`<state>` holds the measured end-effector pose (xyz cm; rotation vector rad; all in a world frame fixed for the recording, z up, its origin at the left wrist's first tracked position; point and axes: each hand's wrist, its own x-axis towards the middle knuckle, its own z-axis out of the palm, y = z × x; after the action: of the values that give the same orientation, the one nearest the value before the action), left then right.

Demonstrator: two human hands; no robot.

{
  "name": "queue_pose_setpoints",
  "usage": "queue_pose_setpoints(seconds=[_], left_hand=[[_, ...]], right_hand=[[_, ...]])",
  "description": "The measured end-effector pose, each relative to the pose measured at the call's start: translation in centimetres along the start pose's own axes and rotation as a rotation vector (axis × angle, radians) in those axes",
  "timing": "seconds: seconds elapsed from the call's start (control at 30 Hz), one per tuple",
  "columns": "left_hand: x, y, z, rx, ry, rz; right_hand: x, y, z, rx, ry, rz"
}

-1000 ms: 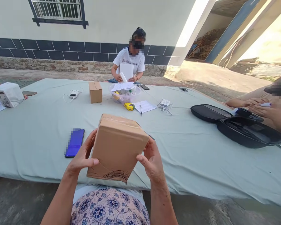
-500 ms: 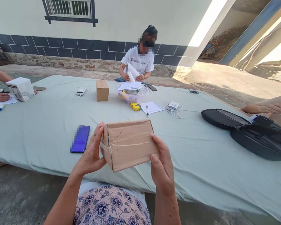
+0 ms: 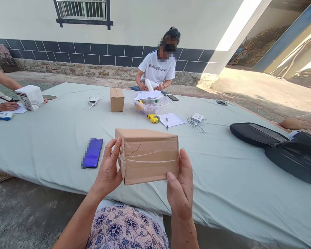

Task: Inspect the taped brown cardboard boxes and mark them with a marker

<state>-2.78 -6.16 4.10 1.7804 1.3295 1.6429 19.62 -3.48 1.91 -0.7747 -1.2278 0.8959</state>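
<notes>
A brown cardboard box (image 3: 150,157) with creases and strips of tape across its side is held up above the near edge of the cloth-covered table. My left hand (image 3: 109,166) grips its left end, fingers along the corner and thumb lower down. At the right end my right hand (image 3: 180,183) holds the box, thumb on the near face and fingers behind the edge. The top of the box shows as a narrow strip; its far side and underside are hidden. A phone (image 3: 93,153) with a blue screen lies left of my left hand.
On the table (image 3: 54,138) stand a smaller cardboard box (image 3: 116,100) and a plastic basket (image 3: 151,107) of items. Near them lie a yellow tape measure (image 3: 153,118), paper (image 3: 174,120) and a cabled device (image 3: 197,118). An open black case (image 3: 295,162) is at right. Other people sit around.
The box has been tilted in my hands, so its near face is now more upright and its top strip shows. The view has shifted slightly to the left.
</notes>
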Motion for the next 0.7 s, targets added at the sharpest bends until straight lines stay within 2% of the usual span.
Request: queue_pose_setpoints(seconds=[0.13, 0.33, 0.4, 0.5, 0.7], left_hand=[[-0.1, 0.1, 0.1, -0.16, -0.043, -0.072], [-0.5, 0.3, -1.0, -0.333, -0.293, -0.14], [-0.5, 0.3, -1.3, -0.362, -0.331, -0.131], [-0.3, 0.3, -1.3, -0.426, -0.303, -0.158], [-0.2, 0.3, -1.0, -0.495, -0.157, -0.218]], right_hand=[[0.2, 0.1, 0.2, 0.003, -0.001, -0.017], [0.6, 0.6, -0.5, -0.024, 0.05, -0.01], [0.6, 0.7, -0.5, -0.023, 0.049, -0.009], [0.4, 0.7, -0.4, -0.013, 0.009, -0.008], [0.1, 0.6, 0.0, -0.021, -0.079, -0.02]])
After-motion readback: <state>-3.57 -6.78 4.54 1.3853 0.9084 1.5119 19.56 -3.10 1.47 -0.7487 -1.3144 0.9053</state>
